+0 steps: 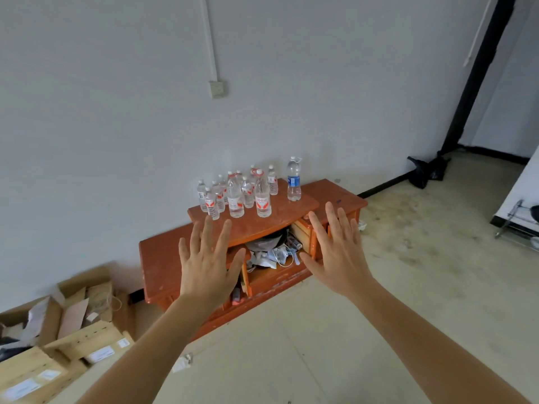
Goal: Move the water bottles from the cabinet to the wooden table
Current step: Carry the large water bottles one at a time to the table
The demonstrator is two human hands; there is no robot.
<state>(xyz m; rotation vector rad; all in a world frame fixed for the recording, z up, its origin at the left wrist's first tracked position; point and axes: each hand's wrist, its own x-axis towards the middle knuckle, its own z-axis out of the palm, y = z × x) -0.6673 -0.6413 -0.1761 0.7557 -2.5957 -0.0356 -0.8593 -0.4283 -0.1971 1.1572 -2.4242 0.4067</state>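
Observation:
A low orange-brown wooden cabinet (157,258) stands against the white wall. On its raised middle top stand several clear water bottles with red-and-white labels (263,196), and one taller bottle with a blue label (294,179) a little apart to their right. My left hand (208,260) and my right hand (335,252) are stretched out in front of the cabinet, palms down, fingers spread, holding nothing. Both hands are short of the bottles. Between them the cabinet's middle compartment (271,252) is open and full of cables and clutter.
Open cardboard boxes (73,325) lie on the floor at the lower left. A black bag (425,170) sits by the dark door frame at the right. A metal rack (516,225) is at the right edge. A scrap of paper (182,363) lies on the tiled floor.

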